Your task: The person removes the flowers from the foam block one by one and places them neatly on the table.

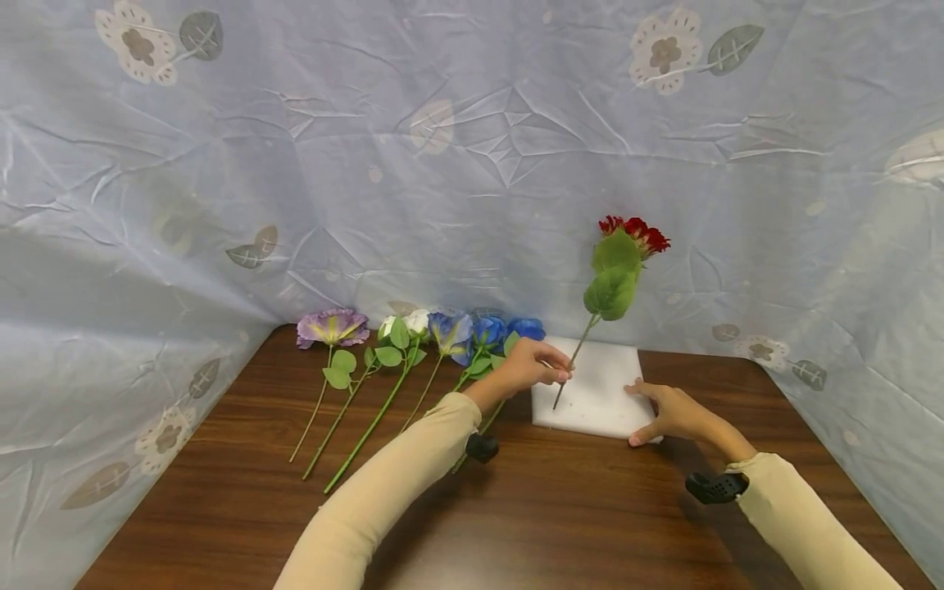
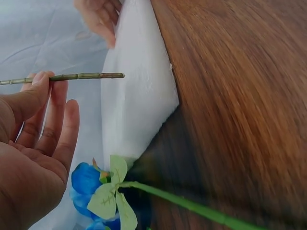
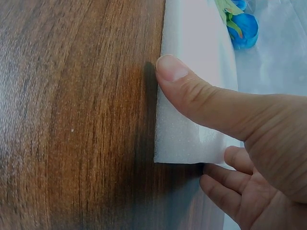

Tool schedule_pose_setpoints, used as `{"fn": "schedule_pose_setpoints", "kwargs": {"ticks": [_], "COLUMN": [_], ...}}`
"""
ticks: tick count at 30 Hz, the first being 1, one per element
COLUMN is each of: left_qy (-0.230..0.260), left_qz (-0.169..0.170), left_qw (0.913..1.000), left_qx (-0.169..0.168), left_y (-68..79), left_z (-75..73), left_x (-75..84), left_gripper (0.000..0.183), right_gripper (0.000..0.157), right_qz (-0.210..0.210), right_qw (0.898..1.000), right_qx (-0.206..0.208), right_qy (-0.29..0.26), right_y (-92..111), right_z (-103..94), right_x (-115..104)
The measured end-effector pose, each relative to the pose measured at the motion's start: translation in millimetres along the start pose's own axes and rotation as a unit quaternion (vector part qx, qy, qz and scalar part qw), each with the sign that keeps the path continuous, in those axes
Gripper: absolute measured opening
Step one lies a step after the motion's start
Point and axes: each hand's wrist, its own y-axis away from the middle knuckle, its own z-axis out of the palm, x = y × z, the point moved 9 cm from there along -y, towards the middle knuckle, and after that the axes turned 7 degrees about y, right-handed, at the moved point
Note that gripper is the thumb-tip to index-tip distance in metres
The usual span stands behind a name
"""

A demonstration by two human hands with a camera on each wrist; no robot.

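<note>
My left hand [image 1: 527,366] pinches the stem of a red artificial flower [image 1: 642,236] between thumb and fingers. Its large green leaves [image 1: 612,287] and red bloom lean up and to the right. In the left wrist view, the lower stem [image 2: 86,76] ends over a white foam block [image 2: 139,86]; whether the tip touches it I cannot tell. At the block's right end, my right hand [image 1: 682,414] holds the foam, thumb [image 3: 192,88] on the front edge and fingers [image 3: 230,184] round the side.
Left of the foam, several artificial flowers lie in a row on the brown wooden table [image 1: 516,524]: purple [image 1: 333,328], white [image 1: 417,321], pale blue [image 1: 451,332] and bright blue [image 1: 488,331]. One blue bloom [image 2: 86,179] is close to the foam's left end. A patterned curtain [image 1: 472,164] hangs behind.
</note>
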Motion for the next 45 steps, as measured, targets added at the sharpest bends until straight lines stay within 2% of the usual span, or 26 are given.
{"fn": "schedule_pose_setpoints", "kwargs": {"ticks": [6,13,20,25,32,37,45], "left_qy": [-0.002,-0.008,-0.005,-0.001,-0.019,-0.006,-0.008], "left_qz": [-0.006,0.009,-0.016,-0.032,-0.024,-0.018,-0.026], "left_qw": [1.0000,0.9999,0.9998,0.9992,0.9990,0.9988,0.9965], "left_qx": [0.003,0.003,0.015,0.024,0.031,0.045,0.079], "left_y": [7.5,18.4,30.9,41.8,57.3,66.6,88.0], "left_z": [-12.1,-26.4,-44.8,-61.4,-86.1,-105.3,-144.1], "left_x": [-6.6,-8.6,-11.4,-11.1,-3.2,0.7,1.3], "left_gripper": [0.022,0.020,0.023,0.026,0.026,0.025,0.027], "right_gripper": [0.105,0.105,0.106,0.104,0.105,0.104,0.105], "right_qz": [0.004,0.009,0.007,0.001,0.002,0.001,-0.002], "right_qw": [1.000,1.000,1.000,1.000,1.000,1.000,1.000], "right_qx": [-0.004,-0.009,-0.011,-0.009,-0.012,-0.010,-0.009], "right_qy": [0.002,-0.001,-0.001,0.004,-0.001,0.001,0.011], "right_y": [0,0,1,-1,-2,-1,1], "right_z": [1.5,3.5,4.1,2.8,-1.0,-2.4,-1.4], "right_x": [-1,-3,-5,-6,-5,-3,-4]}}
